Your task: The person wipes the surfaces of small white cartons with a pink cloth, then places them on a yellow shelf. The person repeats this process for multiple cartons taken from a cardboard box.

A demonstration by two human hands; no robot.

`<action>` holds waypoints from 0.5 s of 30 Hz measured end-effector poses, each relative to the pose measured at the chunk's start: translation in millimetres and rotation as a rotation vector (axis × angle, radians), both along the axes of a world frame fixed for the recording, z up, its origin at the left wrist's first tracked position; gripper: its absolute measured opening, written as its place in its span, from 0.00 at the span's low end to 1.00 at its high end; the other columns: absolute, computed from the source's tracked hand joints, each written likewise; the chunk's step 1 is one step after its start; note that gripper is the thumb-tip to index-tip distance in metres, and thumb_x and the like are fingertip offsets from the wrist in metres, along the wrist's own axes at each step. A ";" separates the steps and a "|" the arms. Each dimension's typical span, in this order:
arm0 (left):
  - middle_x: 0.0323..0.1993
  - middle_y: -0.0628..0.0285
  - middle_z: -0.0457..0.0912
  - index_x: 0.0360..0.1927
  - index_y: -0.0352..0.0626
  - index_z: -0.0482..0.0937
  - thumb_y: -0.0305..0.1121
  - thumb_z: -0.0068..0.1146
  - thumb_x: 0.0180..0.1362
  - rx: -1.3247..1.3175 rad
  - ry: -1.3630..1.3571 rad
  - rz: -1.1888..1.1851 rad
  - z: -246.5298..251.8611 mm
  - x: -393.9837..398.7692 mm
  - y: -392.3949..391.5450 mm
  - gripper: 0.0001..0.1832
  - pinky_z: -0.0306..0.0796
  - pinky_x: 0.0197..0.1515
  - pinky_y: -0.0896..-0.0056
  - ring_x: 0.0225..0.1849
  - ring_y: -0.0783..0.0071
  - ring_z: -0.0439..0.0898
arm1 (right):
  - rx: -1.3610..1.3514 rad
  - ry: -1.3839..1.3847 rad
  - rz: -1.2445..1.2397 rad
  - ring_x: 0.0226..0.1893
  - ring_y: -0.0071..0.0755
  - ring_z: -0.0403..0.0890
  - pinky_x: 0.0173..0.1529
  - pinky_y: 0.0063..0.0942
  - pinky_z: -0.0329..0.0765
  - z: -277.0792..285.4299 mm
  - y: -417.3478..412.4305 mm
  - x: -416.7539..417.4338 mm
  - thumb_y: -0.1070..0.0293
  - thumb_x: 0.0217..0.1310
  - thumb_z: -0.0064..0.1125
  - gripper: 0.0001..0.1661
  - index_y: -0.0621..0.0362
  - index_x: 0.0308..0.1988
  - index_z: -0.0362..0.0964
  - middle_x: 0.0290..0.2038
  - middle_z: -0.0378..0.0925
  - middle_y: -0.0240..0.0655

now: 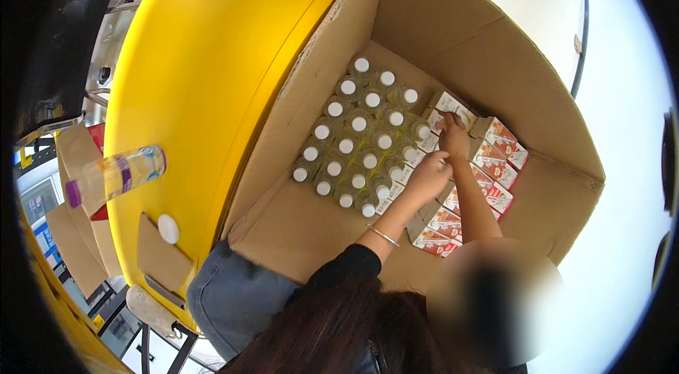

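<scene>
Before me stands a large open cardboard box. Inside, several clear bottles with white caps are packed upright in rows. Beside them lie rows of small drink cartons with red, brown and white printing. My right hand reaches down over the cartons, fingertips at a white-faced carton; its grip is unclear. My left hand, with a silver bangle on its wrist, has bent fingers close against my right wrist. Whether it holds anything is hidden.
Left of the box is a yellow table. On it are a bottle with a purple cap, a white round object and a cardboard piece. Dark grey fabric lies by the box's near left corner. A black chair stands beyond the table.
</scene>
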State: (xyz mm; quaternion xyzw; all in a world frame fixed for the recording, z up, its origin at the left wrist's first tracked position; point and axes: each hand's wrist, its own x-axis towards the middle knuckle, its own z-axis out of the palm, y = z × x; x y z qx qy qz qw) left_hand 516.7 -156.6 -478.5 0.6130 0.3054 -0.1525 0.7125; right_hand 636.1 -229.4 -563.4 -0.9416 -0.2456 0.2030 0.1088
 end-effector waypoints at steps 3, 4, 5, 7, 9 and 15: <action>0.46 0.56 0.76 0.54 0.38 0.70 0.40 0.49 0.58 -0.452 0.300 0.584 -10.9 2.6 2.5 0.23 0.64 0.54 0.71 0.49 0.63 0.74 | -0.242 -0.039 0.172 0.60 0.43 0.64 0.55 0.37 0.73 -15.2 31.1 29.2 0.76 0.55 0.48 0.26 0.52 0.56 0.63 0.61 0.63 0.37; 0.50 0.63 0.72 0.59 0.44 0.66 0.43 0.47 0.59 -0.535 0.312 0.427 -18.2 -0.4 5.8 0.26 0.60 0.57 0.69 0.53 0.69 0.69 | -0.262 -0.079 0.199 0.62 0.42 0.63 0.56 0.36 0.72 -13.8 37.7 32.9 0.74 0.58 0.44 0.26 0.55 0.58 0.61 0.61 0.62 0.37; 0.53 0.64 0.71 0.61 0.46 0.64 0.45 0.46 0.59 -0.617 0.328 0.452 -22.4 0.8 4.1 0.27 0.58 0.58 0.66 0.56 0.70 0.67 | -0.334 -0.134 0.267 0.63 0.42 0.62 0.56 0.37 0.72 -44.8 30.1 45.2 0.70 0.61 0.41 0.26 0.57 0.59 0.59 0.61 0.63 0.38; 0.59 0.65 0.68 0.64 0.49 0.59 0.49 0.45 0.60 -0.777 0.362 0.496 -27.5 8.3 -7.6 0.30 0.54 0.61 0.60 0.63 0.72 0.61 | -0.381 -0.043 0.257 0.60 0.43 0.65 0.56 0.40 0.71 -66.0 27.4 62.2 0.66 0.58 0.47 0.24 0.48 0.55 0.67 0.61 0.63 0.32; 0.64 0.66 0.64 0.66 0.50 0.57 0.52 0.43 0.62 -0.819 0.298 0.536 -44.2 4.7 -16.7 0.32 0.51 0.64 0.57 0.67 0.70 0.57 | -0.508 -0.077 0.323 0.58 0.45 0.66 0.55 0.40 0.72 -66.9 39.3 62.7 0.62 0.57 0.49 0.22 0.51 0.52 0.70 0.60 0.64 0.34; 0.61 0.68 0.67 0.62 0.48 0.63 0.49 0.45 0.60 -0.912 0.430 0.721 -58.0 -11.0 -15.2 0.28 0.49 0.64 0.58 0.64 0.70 0.59 | -0.433 -0.128 0.458 0.54 0.51 0.68 0.49 0.42 0.76 -40.1 31.7 51.6 0.58 0.56 0.51 0.19 0.53 0.46 0.72 0.55 0.67 0.37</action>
